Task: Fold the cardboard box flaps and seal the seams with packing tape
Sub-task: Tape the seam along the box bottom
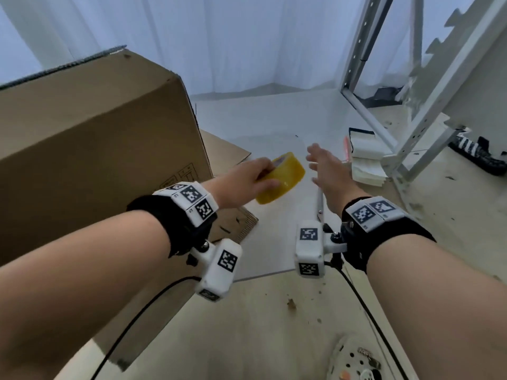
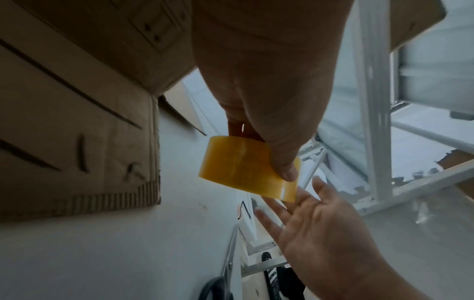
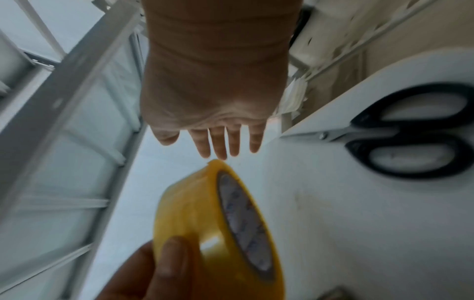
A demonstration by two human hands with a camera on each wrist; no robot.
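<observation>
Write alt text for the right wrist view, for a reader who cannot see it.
The right hand reaches with straight fingers toward a yellow tape roll that the left hand grips from below, not quite touching it. Black-handled scissors lie on a white board to the right.

- Tape roll is held in left hand, above the floor.
- Right hand is placed just right of the grip, apart from the roll.
- Cardboard box is seen left of the grip.
- Scissors are found near the grip, on a board.
- Metal rack stands well right of the grip.
</observation>
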